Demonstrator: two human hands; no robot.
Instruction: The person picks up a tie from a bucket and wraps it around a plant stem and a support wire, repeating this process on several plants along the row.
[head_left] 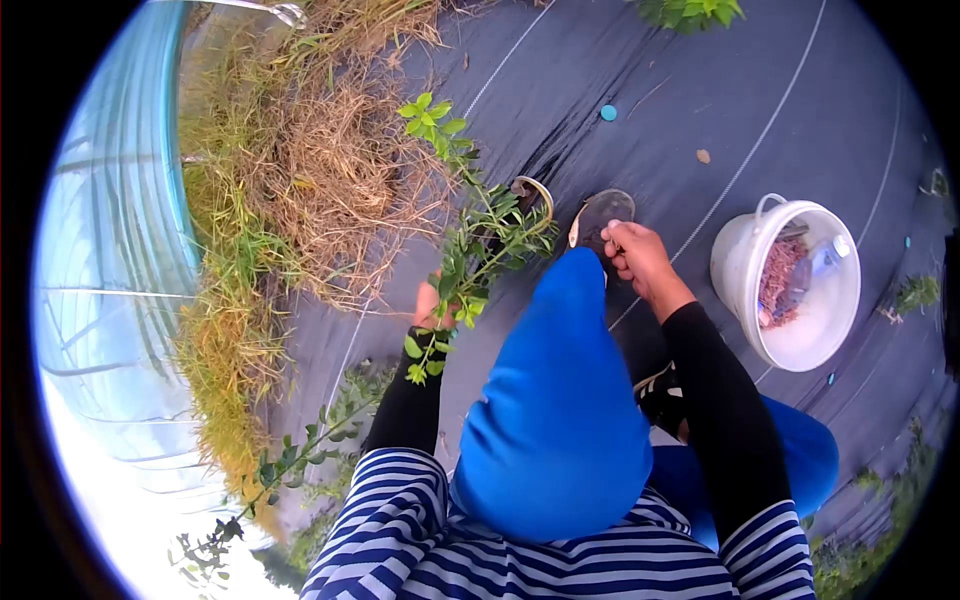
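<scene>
My left hand (428, 303) is at the left of my raised blue knee, partly covered by the green leaves of a leafy plant (490, 240). The leaves hide its fingers, so its grip does not show. Stems of this plant stretch up and to the right of the hand. Just beyond the knee is my right hand (637, 258), its fingers curled closed; whatever is in them is too small to make out. A dark, rounded thing with a pale edge (603, 212), perhaps a shoe toe, lies beside that hand. Near the leaves stands a pale round rim (537, 192).
A white bucket (735, 265) holding reddish-brown bits and a clear plastic item stands at right. Black ground sheet (580, 60) with white lines covers the ground. Dry grass (340, 190) and a clear plastic wall (120, 230) run along the left. A turquoise disc (608, 113) lies ahead.
</scene>
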